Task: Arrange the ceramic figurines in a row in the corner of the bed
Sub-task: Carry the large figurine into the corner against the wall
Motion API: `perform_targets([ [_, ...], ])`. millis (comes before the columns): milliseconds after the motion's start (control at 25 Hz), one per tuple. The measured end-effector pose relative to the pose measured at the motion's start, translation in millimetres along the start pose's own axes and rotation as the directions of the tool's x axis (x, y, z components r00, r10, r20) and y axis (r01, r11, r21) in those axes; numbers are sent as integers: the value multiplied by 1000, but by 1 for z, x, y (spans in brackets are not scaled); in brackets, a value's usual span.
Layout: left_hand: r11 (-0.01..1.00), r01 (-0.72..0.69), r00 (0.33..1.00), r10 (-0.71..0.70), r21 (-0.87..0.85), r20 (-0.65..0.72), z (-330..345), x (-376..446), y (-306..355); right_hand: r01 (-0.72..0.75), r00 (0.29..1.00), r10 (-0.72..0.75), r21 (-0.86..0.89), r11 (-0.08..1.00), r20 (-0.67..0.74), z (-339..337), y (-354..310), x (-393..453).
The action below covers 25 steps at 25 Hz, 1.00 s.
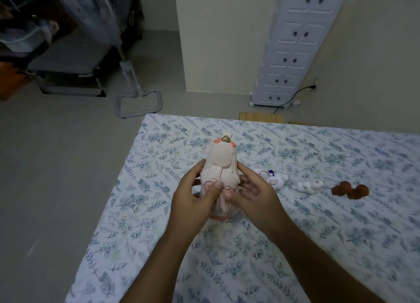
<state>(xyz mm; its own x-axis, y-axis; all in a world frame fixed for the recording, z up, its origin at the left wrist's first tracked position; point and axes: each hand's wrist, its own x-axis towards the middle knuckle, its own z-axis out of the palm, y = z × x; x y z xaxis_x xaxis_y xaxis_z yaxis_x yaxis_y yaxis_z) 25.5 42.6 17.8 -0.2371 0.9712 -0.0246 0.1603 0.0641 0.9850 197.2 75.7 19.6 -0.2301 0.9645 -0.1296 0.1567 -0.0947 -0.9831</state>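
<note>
A: Four figurines counted. We hold the tall pale pink ceramic figurine (221,168) between left hand (193,200) and right hand (252,194), fingers clamped on its sides, above the floral-sheeted bed (159,189) near its corner.

B: Outstanding: two small white ceramic figurines (272,177) (308,185) and a brown ceramic figurine (350,190) lie loosely to the right. We see no obstruction.

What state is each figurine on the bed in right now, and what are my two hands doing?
Tall pink figurine: upright, held between both hands.
White figurine with blue mark: lying on the sheet, untouched.
Small white figurine: lying on the sheet, untouched.
Brown figurine: on the sheet, untouched, farthest right.
Left hand: gripping the pink figurine's left side.
Right hand: gripping its right side.
</note>
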Motion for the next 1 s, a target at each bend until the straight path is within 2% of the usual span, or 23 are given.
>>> perform_targets([
  [120, 999, -41, 998, 42, -11, 41, 39, -19, 25, 23, 999, -20, 70, 997, -39, -45, -14, -33],
  [240, 996, -64, 990, 70, -56, 125, 96, -25, 45, 26, 993, -21, 44, 999, -116, -105, -12, -58],
  [360, 996, -75, 964, 85, -48, 251, 177, -24, 61, 21, 977, -14, 29, 999, -214, -178, -5, -78],
  [440, 996, -68, 922, 85, -57, 378, 240, -19, 71, 16, 948, 7, 70, 997, -319, -234, 6, -86],
  [640, 999, -16, 818, -3, 28, 575, 426, 9, 99, -4, 815, 98, 165, 986, -570, -393, 51, -84],
  [840, 999, 51, 759, -37, -2, 650, 603, 45, 107, 14, 670, 100, 147, 989, -735, -528, 95, -50],
  [1000, 1000, 3, 744, 2, -6, 668, 704, 77, 96, 18, 540, 82, 109, 994, -838, -598, 135, -11],
])
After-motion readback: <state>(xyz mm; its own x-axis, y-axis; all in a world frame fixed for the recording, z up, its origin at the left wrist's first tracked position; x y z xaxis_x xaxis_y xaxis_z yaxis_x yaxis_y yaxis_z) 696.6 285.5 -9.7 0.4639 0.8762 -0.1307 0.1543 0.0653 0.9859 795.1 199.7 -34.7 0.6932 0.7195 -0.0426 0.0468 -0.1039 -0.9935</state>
